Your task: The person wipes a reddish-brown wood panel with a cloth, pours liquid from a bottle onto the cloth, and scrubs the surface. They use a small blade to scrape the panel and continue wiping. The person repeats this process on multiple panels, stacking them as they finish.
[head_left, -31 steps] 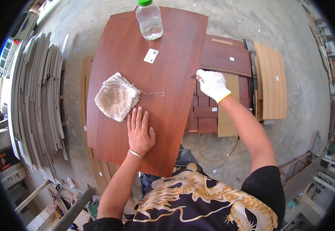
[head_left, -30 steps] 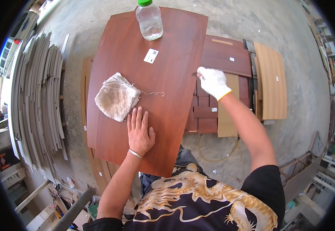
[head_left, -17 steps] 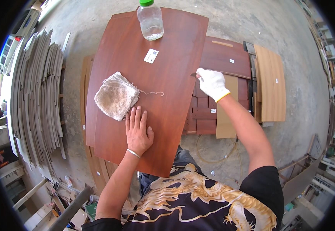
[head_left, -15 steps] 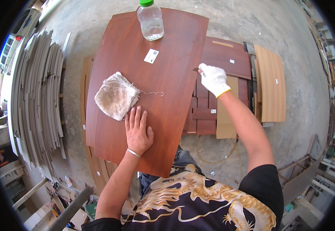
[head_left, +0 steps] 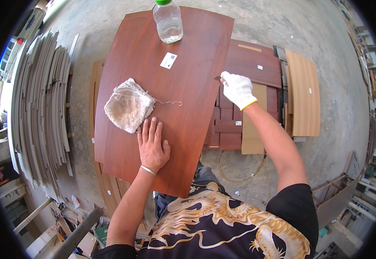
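A reddish-brown wood panel (head_left: 183, 134) lies in front of me, with another panel showing under its left side. My bare left hand (head_left: 152, 149) rests flat on it, fingers stretched out and slightly apart. Just beyond those fingertips is a crumpled off-white cloth (head_left: 128, 105) with a loose thread trailing right. In a white knit glove, my right hand (head_left: 237, 90) pinches a small dark flat blade (head_left: 217, 78) at the panel's right edge. Most of the blade is hidden by the fingers. A white label card (head_left: 168, 61) and a clear jar with a green lid (head_left: 169, 26) are farther up the panel.
More reddish-brown panels (head_left: 257, 64) and a light wood panel (head_left: 302, 95) are stacked to the right. Thin grey boards (head_left: 41, 108) stand in a long pile at the left. A thin hose (head_left: 226, 177) curls across the concrete floor. Scrap and bars (head_left: 77, 233) crowd the lower left.
The view has shifted slightly. The gloved right hand stays by the panel's right edge, and a little more of the blade shows. My left hand remains flat on the panel.
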A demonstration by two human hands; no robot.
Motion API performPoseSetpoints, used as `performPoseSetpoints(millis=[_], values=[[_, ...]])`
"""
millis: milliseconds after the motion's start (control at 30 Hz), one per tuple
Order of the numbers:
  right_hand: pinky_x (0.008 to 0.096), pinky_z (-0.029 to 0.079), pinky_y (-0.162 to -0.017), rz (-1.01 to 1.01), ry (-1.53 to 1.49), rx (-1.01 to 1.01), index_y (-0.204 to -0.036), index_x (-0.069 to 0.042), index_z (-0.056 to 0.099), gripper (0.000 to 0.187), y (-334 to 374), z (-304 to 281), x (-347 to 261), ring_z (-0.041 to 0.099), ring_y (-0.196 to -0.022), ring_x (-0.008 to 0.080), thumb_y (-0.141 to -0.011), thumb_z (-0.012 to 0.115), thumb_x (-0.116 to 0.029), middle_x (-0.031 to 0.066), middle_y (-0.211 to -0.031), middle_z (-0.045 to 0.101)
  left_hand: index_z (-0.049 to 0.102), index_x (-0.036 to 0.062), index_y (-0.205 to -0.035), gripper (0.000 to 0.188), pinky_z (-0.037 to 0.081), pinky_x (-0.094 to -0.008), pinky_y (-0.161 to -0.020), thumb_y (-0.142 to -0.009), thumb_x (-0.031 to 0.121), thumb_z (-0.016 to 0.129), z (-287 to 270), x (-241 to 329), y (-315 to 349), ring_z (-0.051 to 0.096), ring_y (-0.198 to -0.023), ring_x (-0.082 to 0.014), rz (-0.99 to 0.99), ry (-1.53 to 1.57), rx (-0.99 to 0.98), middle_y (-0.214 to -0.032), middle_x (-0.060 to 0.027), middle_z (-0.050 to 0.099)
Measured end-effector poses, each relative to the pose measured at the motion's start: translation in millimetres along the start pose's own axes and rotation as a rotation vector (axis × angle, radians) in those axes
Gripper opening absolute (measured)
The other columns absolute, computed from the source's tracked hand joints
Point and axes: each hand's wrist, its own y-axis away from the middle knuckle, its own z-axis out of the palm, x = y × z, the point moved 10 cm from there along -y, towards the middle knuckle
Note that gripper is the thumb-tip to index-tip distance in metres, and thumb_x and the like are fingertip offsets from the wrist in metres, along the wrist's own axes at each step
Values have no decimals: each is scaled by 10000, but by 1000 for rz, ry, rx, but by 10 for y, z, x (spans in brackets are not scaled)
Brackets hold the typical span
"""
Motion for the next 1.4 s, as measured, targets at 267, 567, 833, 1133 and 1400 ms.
performPoseSetpoints(millis=[267,567,833,1133,1400], values=[[498,546,-640,-78,-25,50,-1003,-152,648,128,341,37,-243,731,-705,352,-1028,590,-264,118,-736,725,489,2,-1543,686,209,-615,-1297,-894,191,609,19,4,0,302,-1585,-425,-5,2,-1,-1696,-179,384],[513,542,-682,26,-129,9,-1024,-176,644,94,289,50,-43,727,-767,376,-1017,556,-207,129,-794,734,489,1,-1543,688,208,-610,-1299,-889,179,611,8,-3,-1,302,-1587,-422,-11,4,-5,-1695,-178,388],[529,544,-674,35,-19,59,-1046,-169,652,124,-259,-73,179,731,-772,389,-1042,562,-255,148,-804,740,507,-8,-1524,663,211,-584,-1304,-883,125,606,-16,35,-19,327,-1575,-426,0,12,3,-1666,-191,430],[492,547,-615,-186,-33,72,-964,-162,655,82,272,18,-230,715,-639,342,-986,608,-225,108,-716,717,492,-14,-1540,681,200,-595,-1303,-880,116,598,3,37,-31,309,-1585,-427,-3,4,-26,-1677,-196,413],[499,533,-624,-65,-9,81,-997,-132,642,163,-121,-36,59,719,-697,357,-1045,553,-260,133,-762,724,469,-12,-1566,706,188,-598,-1304,-882,107,591,36,28,-31,308,-1587,-426,5,4,-44,-1683,-195,407]])
